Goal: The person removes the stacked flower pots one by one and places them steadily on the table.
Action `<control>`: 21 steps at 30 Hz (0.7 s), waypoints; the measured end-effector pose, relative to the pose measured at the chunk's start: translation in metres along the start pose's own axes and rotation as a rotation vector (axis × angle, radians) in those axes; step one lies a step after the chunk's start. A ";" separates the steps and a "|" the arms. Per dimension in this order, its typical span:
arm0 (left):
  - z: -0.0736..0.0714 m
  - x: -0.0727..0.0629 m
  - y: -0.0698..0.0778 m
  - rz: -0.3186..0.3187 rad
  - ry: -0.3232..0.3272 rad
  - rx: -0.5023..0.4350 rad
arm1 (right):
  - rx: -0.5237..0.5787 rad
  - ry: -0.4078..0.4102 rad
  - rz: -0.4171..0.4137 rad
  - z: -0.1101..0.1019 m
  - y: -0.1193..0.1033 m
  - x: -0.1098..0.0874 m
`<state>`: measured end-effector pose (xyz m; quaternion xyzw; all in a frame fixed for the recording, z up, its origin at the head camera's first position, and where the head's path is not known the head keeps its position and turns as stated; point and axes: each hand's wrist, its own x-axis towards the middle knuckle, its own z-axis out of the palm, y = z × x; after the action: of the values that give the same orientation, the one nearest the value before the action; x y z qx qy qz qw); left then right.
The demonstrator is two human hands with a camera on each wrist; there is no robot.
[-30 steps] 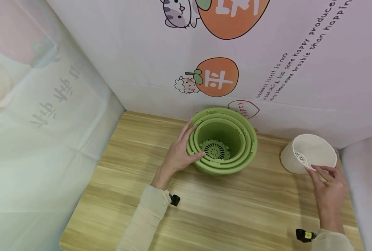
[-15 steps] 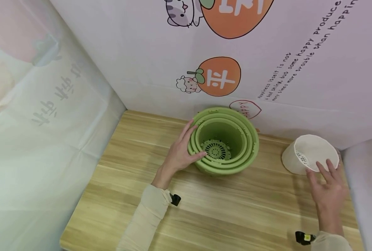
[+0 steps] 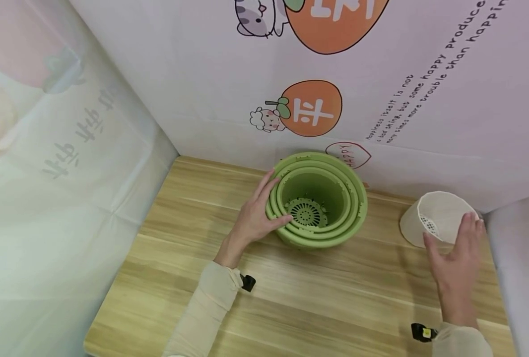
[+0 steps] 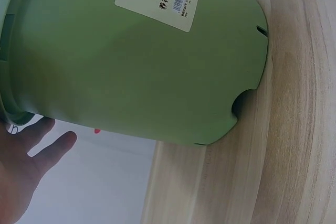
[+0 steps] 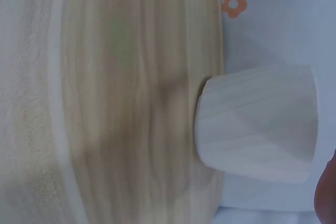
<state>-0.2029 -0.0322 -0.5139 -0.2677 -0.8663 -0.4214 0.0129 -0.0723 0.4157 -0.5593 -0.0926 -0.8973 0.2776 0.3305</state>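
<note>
Several round green flower pots (image 3: 357, 215) stand nested on the table against the back cloth, with a slotted bottom showing in the innermost. My left hand (image 3: 255, 215) holds the left side of the stack, thumb over the rims and fingers along the outside. In the left wrist view, the outer pot (image 4: 131, 72) shows its smooth wall, a label and a notched base, and the fingers lie by its rim. At the right, a white pot (image 3: 411, 225) with a perforated bottom stands upright. Just in front of it is my right hand (image 3: 456, 260), fingers spread and overlapping its near rim.
The wood-grain table (image 3: 179, 297) meets a printed white cloth wall (image 3: 211, 89) at the back. Other cloth walls (image 3: 126, 258) rise close along the left and right sides. A bare stretch of tabletop lies between the green stack and the white pot.
My right hand has let go of the white pot's near rim, spread its fingers and drawn slightly left and back. The left hand and the green pots have stayed in place.
</note>
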 end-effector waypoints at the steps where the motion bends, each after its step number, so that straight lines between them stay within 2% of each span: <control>1: 0.000 0.000 0.000 -0.001 0.000 0.000 | 0.006 0.002 0.000 0.000 -0.002 0.001; 5: 0.000 0.001 0.000 -0.011 -0.001 0.009 | 0.017 -0.023 0.007 -0.001 -0.011 0.004; 11: -0.002 0.000 -0.001 -0.031 -0.008 0.014 | -0.034 -0.175 0.086 -0.003 -0.027 0.008; 13: -0.002 -0.001 -0.001 -0.031 -0.006 0.018 | -0.032 -0.188 0.065 -0.001 -0.031 0.009; 18: 0.000 0.000 0.000 -0.015 0.001 0.024 | 0.044 -0.127 -0.050 0.004 -0.042 0.015; 21: 0.002 0.001 0.000 -0.013 0.002 0.024 | 0.080 -0.114 -0.091 0.005 -0.050 0.021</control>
<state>-0.2035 -0.0305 -0.5151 -0.2616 -0.8730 -0.4113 0.0141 -0.0907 0.3793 -0.5238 -0.0225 -0.9061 0.3028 0.2946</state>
